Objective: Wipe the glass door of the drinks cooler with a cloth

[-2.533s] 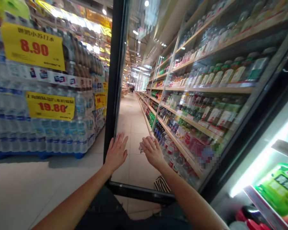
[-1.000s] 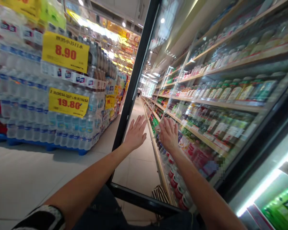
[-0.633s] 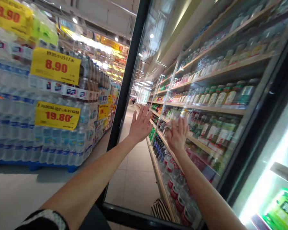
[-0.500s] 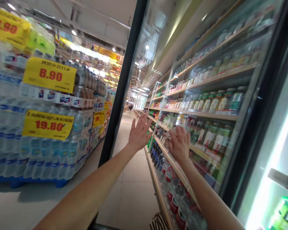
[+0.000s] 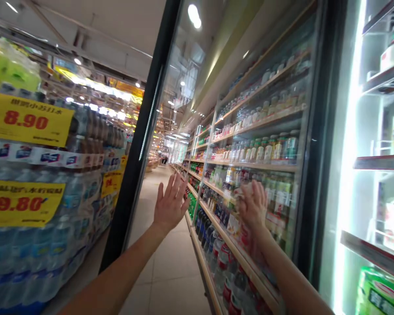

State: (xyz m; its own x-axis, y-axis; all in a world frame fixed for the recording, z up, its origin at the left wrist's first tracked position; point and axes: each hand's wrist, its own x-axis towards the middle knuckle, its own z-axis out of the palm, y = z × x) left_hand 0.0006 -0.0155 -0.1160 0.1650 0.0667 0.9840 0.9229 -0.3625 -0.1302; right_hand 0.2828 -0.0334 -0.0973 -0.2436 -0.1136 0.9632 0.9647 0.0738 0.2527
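Note:
An opened glass door [image 5: 197,78] with a black frame stands across the middle, shelves of bottles visible through it. My left hand [image 5: 170,203] is raised at the glass, palm forward, fingers spread, holding nothing. To its right, my right hand [image 5: 254,208] is up against the pane with a crumpled whitish cloth or tissue [image 5: 241,197] under its bent fingers. Motion blurs that hand a little, and the cloth's full shape is hidden by it.
Stacked packs of bottled water [image 5: 52,245] with yellow price signs [image 5: 26,120] stand on the left. A lit fridge interior with shelves [image 5: 381,162] and a green package [image 5: 381,291] lies to the right. A tiled aisle [image 5: 170,262] runs ahead.
The view has turned to the right, so the door and water packs sit further left and more of the fridge interior shows. Both hands remain raised at the glass.

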